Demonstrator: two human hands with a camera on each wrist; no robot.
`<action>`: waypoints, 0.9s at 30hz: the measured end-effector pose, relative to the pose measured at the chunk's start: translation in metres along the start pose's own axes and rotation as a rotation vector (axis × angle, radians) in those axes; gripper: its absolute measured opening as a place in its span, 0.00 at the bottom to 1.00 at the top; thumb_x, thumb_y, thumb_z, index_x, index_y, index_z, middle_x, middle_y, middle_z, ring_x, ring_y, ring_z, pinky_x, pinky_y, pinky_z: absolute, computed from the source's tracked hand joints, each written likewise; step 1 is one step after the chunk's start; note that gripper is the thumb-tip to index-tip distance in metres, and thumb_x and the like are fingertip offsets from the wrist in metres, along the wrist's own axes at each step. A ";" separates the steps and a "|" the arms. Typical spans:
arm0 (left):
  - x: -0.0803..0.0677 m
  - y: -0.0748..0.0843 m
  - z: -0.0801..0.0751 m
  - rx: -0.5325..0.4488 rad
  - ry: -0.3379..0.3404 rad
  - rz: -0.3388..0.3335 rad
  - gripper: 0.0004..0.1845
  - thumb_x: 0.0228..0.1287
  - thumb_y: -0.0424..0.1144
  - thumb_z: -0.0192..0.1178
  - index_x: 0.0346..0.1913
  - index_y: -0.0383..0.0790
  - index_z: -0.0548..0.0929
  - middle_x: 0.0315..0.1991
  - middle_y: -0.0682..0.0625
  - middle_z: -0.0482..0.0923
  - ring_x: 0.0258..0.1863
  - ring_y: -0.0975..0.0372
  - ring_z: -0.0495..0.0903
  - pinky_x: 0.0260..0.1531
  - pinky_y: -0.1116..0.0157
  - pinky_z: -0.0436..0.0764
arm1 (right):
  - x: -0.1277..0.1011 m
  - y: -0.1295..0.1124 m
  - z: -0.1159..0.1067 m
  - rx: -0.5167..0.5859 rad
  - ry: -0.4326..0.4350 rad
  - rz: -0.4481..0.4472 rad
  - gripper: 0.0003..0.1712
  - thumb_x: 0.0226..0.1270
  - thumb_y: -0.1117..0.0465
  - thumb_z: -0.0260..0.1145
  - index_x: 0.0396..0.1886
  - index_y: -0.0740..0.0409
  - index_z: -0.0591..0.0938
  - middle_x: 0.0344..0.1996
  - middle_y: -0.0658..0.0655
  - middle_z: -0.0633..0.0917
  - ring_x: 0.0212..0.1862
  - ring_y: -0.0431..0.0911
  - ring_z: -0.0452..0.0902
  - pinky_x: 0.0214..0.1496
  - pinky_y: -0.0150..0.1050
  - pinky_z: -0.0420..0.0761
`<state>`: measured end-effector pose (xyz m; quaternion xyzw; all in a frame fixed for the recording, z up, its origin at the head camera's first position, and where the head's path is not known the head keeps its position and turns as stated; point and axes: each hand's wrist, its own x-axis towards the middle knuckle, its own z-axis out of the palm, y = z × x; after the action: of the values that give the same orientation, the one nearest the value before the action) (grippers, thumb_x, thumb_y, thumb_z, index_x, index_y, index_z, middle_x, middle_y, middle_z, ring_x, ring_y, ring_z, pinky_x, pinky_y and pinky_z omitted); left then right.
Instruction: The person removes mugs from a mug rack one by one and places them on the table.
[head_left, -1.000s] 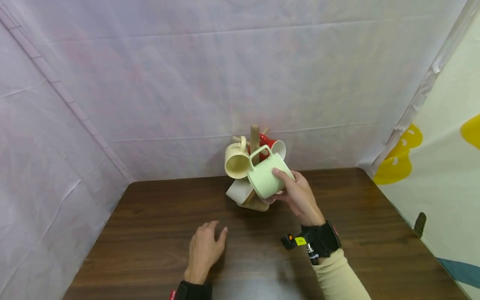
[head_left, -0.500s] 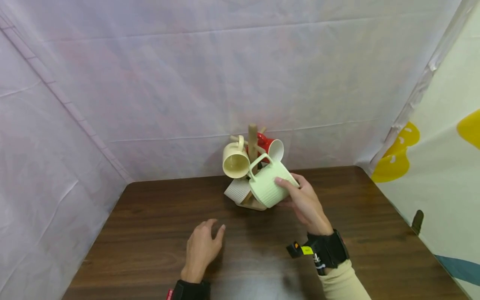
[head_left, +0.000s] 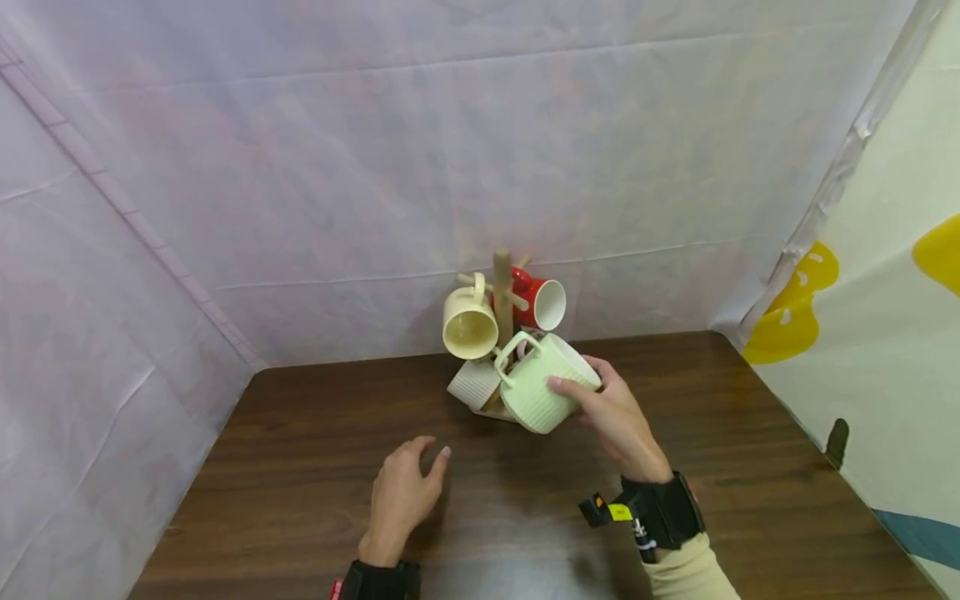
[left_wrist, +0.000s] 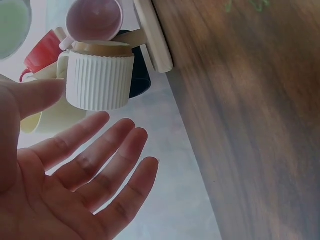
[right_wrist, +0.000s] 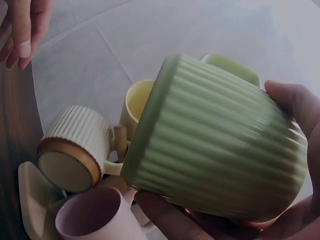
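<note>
Green mug (head_left: 534,398) gripped in right hand (head_left: 618,423), tilted, handle toward the wooden rack (head_left: 502,279). Left hand (head_left: 405,493) relaxed, empty, apart from it.

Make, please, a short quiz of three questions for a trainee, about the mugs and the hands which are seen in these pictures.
1. Open question: which hand holds the light green mug?

2. Multiple choice: in the head view, what colour is the inside of the red mug?
A: black
B: green
C: white

3. True or false: the left hand holds no mug.

Key:
1. The right hand.
2. C.
3. True.
</note>
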<state>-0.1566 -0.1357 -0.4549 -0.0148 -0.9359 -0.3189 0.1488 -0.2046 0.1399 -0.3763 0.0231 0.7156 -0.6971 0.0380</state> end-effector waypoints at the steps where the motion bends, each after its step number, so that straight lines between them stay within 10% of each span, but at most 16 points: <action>1: 0.000 0.000 0.000 -0.007 -0.007 0.000 0.17 0.68 0.44 0.63 0.51 0.35 0.84 0.47 0.38 0.84 0.46 0.46 0.84 0.42 0.47 0.82 | 0.000 0.001 -0.001 0.002 -0.002 0.002 0.42 0.61 0.52 0.73 0.70 0.58 0.64 0.58 0.60 0.74 0.46 0.45 0.76 0.45 0.39 0.79; 27: 0.013 0.010 -0.002 -0.177 -0.018 0.059 0.14 0.67 0.44 0.64 0.49 0.39 0.86 0.45 0.46 0.86 0.46 0.53 0.84 0.48 0.52 0.81 | -0.001 0.029 -0.010 -0.147 -0.006 -0.079 0.48 0.49 0.53 0.82 0.67 0.55 0.67 0.56 0.61 0.77 0.54 0.53 0.74 0.51 0.41 0.77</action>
<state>-0.1675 -0.1297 -0.4433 -0.0583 -0.9044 -0.3959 0.1479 -0.2012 0.1503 -0.4049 -0.0099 0.7649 -0.6439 0.0142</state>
